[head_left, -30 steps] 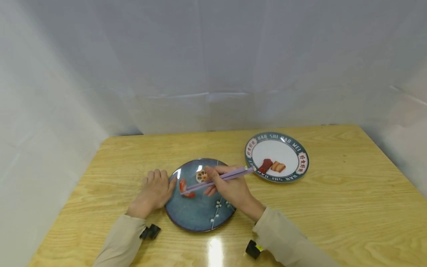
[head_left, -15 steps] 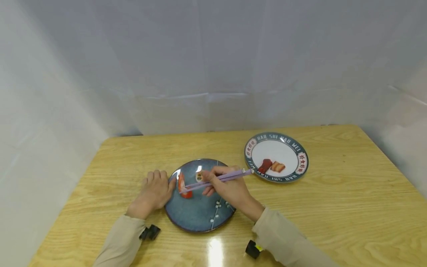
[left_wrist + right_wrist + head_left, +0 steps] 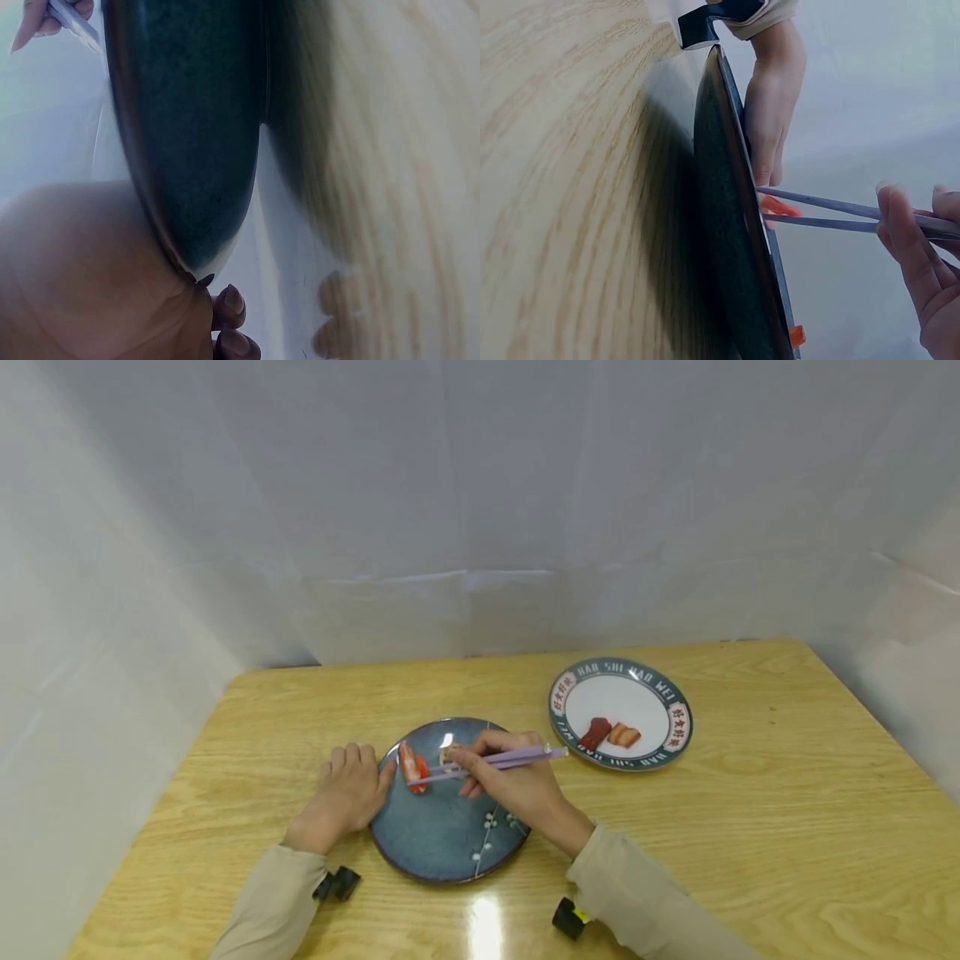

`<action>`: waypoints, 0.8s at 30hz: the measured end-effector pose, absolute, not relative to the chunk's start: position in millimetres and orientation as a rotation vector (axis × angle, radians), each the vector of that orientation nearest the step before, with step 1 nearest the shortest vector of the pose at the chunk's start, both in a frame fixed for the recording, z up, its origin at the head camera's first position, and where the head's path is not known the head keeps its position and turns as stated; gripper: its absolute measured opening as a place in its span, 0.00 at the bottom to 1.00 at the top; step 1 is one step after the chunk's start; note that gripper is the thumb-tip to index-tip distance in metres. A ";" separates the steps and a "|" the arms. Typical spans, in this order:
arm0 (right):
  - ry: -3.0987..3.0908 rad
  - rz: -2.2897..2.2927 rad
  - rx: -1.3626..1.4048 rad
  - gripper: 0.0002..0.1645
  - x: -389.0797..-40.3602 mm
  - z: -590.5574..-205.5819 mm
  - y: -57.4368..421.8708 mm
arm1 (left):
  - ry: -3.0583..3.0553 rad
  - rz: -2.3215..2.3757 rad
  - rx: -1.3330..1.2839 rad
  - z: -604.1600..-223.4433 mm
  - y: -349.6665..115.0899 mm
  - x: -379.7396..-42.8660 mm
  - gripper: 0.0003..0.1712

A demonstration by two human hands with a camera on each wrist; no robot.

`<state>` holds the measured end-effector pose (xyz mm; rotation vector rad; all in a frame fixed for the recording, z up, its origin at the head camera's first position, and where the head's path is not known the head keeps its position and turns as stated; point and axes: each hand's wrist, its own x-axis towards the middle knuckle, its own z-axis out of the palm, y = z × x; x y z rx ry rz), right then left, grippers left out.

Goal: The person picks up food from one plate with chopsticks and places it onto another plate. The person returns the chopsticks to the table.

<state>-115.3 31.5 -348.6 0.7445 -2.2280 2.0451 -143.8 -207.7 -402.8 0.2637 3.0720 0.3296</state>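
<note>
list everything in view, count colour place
Wood-grain table: one, tan, foreground
Round glossy blossom-patterned plate: one, blue, on table
Round lettered plate: one, white with green rim, back right
Slim chopsticks: two, purple, over blue plate
Curved shrimp-like piece: one, red and white, at chopstick tips
Round slice: one, pale, blue plate, partly hidden
Lumpy piece: one, dark red, lettered plate
Banded piece: one, brown, beside it
Sheeting: count unclear, grey, behind table
Sleeves: two, beige, foreground
Wrist devices: two, black, by sleeves
Left hand: one, thumb on blue plate
Right hand: one, gripping chopsticks
</note>
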 end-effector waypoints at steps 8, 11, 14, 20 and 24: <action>-2.291 1.943 0.697 0.09 -118.5 -353.7 31.3 | 3.063 0.318 0.263 -403.1 -208.0 -143.8 0.20; -2.282 1.887 0.740 0.10 -122.4 -361.2 32.1 | 3.073 0.317 0.268 -403.1 -207.9 -143.5 0.20; -2.251 1.846 0.807 0.10 -123.8 -363.7 33.2 | 3.082 0.323 0.272 -403.1 -208.0 -143.2 0.20; -2.231 1.738 0.895 0.11 -123.4 -360.5 36.1 | 3.083 0.329 0.275 -403.4 -208.6 -143.1 0.20; -2.253 1.665 0.907 0.10 -122.5 -356.0 38.8 | 3.082 0.330 0.275 -403.7 -208.6 -143.6 0.20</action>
